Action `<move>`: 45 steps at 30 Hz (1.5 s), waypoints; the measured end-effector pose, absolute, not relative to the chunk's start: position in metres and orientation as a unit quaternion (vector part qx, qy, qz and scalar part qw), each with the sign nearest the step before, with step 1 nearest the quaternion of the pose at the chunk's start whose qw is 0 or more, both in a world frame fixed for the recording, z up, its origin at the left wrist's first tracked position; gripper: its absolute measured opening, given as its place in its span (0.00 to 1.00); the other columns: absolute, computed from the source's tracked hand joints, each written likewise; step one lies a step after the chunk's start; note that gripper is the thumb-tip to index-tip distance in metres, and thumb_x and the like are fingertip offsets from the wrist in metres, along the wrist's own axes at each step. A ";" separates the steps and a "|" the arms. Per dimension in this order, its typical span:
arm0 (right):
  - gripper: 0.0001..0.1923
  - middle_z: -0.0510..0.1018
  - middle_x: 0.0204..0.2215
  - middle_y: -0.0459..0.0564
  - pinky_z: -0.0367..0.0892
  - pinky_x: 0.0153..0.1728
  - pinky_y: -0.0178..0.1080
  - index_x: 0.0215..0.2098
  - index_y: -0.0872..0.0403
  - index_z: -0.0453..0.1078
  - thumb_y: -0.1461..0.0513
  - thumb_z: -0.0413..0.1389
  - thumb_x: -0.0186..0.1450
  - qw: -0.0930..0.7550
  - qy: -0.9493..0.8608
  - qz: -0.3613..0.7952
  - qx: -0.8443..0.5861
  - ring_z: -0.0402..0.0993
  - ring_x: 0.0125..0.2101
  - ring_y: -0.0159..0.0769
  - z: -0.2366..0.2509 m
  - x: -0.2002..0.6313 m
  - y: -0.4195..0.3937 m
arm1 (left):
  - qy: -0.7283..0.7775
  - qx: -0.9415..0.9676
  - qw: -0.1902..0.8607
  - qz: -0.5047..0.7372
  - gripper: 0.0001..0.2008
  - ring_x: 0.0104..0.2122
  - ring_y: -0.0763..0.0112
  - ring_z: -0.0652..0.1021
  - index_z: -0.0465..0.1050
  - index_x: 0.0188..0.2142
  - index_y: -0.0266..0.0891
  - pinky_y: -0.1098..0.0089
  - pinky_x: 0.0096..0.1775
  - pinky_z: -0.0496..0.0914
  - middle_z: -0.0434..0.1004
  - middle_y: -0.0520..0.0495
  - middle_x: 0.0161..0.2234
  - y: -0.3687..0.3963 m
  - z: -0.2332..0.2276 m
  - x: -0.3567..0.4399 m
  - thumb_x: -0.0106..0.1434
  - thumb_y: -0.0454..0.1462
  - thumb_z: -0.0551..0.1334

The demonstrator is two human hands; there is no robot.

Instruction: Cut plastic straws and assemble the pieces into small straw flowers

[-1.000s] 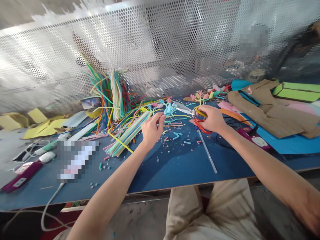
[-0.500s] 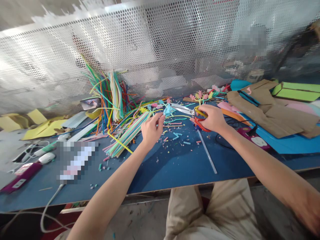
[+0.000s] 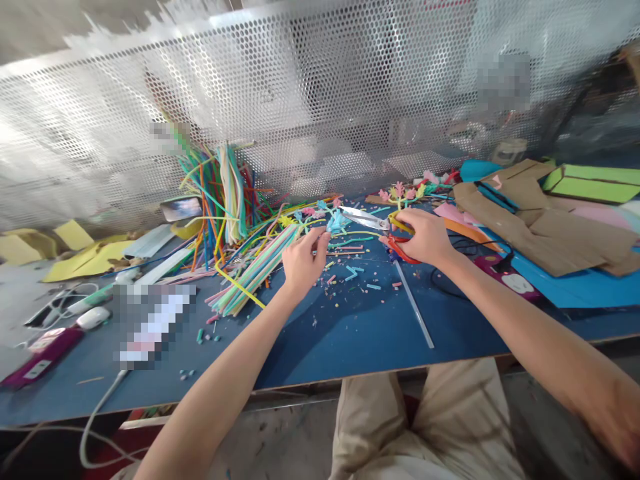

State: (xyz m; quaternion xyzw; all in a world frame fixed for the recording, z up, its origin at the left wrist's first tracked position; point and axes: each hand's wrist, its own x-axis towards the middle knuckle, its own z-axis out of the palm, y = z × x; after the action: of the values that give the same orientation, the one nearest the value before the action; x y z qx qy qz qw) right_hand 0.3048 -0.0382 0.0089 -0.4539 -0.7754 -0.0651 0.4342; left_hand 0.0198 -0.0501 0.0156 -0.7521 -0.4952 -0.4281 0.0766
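Mesh screen point(image 3: 320, 100) fills the whole twelve o'clock side, perforated metal running the width of my view. Below it lies the blue tabletop point(image 3: 340, 333), littered with tiny cut bits. At two to three o'clock, brown cardboard pieces point(image 3: 550, 220) sit on blue sheets, with a green box point(image 3: 595, 183) beyond them. Over at ten o'clock a bundle of coloured straws point(image 3: 227, 193) stands up against the mesh, and more straws point(image 3: 250, 270) fan out flat across the table from it toward my left hand. Yellow paper point(image 3: 85, 257) lies at nine o'clock, a purple gadget point(image 3: 43, 350) at eight, and a white cable point(image 3: 97, 413) trails off the front edge at seven.

My right hand point(image 3: 423, 237), just past centre at one o'clock, is closed through the red and yellow handles of the scissors point(image 3: 380, 227); the silver blades point to nine o'clock, toward a small light-blue straw piece point(image 3: 334, 221), with the tips just beside it. I cannot tell how far the blades are parted.

My left hand point(image 3: 303, 260), at centre, has its fingers curled with thumb and forefinger pinched at the near end of that blue piece; the grip itself is small and hard to make out. A clear straw point(image 3: 414, 305) lies flat at four o'clock of my right hand, apart from it.
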 end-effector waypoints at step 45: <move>0.16 0.81 0.39 0.52 0.64 0.34 0.43 0.37 0.51 0.70 0.51 0.63 0.57 0.410 -0.777 -0.122 -0.462 0.76 0.42 0.48 0.008 0.299 -0.040 | -0.518 -0.731 0.047 -0.441 0.16 0.24 0.74 0.76 0.79 0.44 0.42 0.72 0.31 0.63 0.80 0.50 0.27 -0.050 0.014 0.022 0.71 0.46 0.56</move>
State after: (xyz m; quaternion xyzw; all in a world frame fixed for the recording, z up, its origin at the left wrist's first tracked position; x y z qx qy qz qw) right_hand 0.2994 -0.0400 0.0084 -0.4620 -0.7768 -0.1219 0.4103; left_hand 0.0218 -0.0504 0.0145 -0.7313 -0.5178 -0.4415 0.0472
